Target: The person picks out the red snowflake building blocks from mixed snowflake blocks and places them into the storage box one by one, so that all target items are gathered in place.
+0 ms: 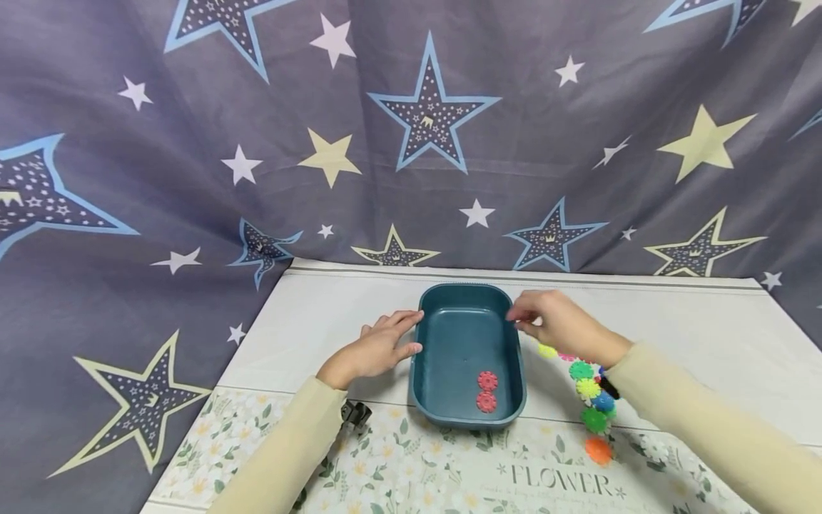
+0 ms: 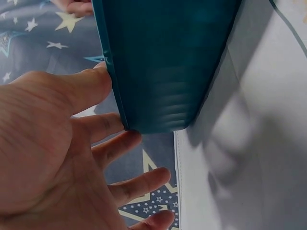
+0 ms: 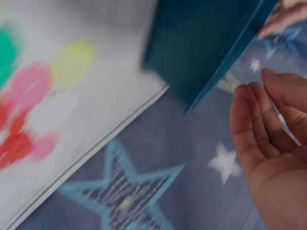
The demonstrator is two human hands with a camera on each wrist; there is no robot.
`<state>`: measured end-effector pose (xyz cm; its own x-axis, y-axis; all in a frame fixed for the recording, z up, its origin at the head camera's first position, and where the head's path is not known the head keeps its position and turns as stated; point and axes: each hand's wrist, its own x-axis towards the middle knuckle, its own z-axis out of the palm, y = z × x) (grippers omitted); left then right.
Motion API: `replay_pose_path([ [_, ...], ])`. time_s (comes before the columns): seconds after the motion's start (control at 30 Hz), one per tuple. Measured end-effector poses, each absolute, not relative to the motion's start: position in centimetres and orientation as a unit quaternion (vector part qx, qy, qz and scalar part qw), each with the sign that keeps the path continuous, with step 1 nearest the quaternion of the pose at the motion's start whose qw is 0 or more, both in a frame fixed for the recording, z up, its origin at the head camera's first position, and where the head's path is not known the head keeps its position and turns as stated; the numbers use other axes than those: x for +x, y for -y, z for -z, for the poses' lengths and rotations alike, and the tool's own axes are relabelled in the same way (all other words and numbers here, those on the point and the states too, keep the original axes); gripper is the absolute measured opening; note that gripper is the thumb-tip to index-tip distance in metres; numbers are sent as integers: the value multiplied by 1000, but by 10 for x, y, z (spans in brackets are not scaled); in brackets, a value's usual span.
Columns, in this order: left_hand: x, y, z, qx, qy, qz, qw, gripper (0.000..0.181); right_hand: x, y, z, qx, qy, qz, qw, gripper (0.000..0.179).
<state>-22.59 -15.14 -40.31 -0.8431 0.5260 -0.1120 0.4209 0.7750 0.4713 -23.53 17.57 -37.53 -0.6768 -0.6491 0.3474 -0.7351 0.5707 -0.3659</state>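
Observation:
A dark teal plastic tray (image 1: 464, 343) stands on the table, with two red notched discs, one (image 1: 487, 380) touching the other (image 1: 486, 402), near its front right inside. My left hand (image 1: 379, 348) touches the tray's left rim with thumb and fingertips, the other fingers spread fairly straight; the left wrist view shows thumb and fingertips against the teal wall (image 2: 163, 62). Over the right rim hovers my right hand (image 1: 555, 321), fingers loosely bent. In the right wrist view, that hand (image 3: 276, 129) shows nothing held and stays apart from the tray wall (image 3: 201, 43).
Right of the tray lies a loose pile of coloured notched discs, among them green (image 1: 594, 420), blue (image 1: 604, 402) and orange (image 1: 599, 450), partly hidden by the right forearm. A floral mat (image 1: 411, 464) covers the table's front. Behind hangs a grey star-patterned curtain (image 1: 398, 200).

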Motion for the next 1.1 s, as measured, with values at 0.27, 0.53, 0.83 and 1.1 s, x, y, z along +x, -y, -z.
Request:
replay_pose_path([
  [0.27, -225, 152, 400, 250, -935, -219, 125, 63, -240, -249, 397, 283, 928, -234, 61, 17],
  [0.53, -226, 151, 402, 250, -935, -221, 123, 62, -251, -285, 428, 183, 950, -254, -14, 23],
  [0.83, -226, 151, 402, 256, -935, -216, 115, 62, -266, -282, 441, 174, 955, -238, -17, 10],
  [1.1, -224, 152, 402, 257, -935, -213, 117, 61, -263, -280, 441, 138, 963, -230, -26, 25],
])
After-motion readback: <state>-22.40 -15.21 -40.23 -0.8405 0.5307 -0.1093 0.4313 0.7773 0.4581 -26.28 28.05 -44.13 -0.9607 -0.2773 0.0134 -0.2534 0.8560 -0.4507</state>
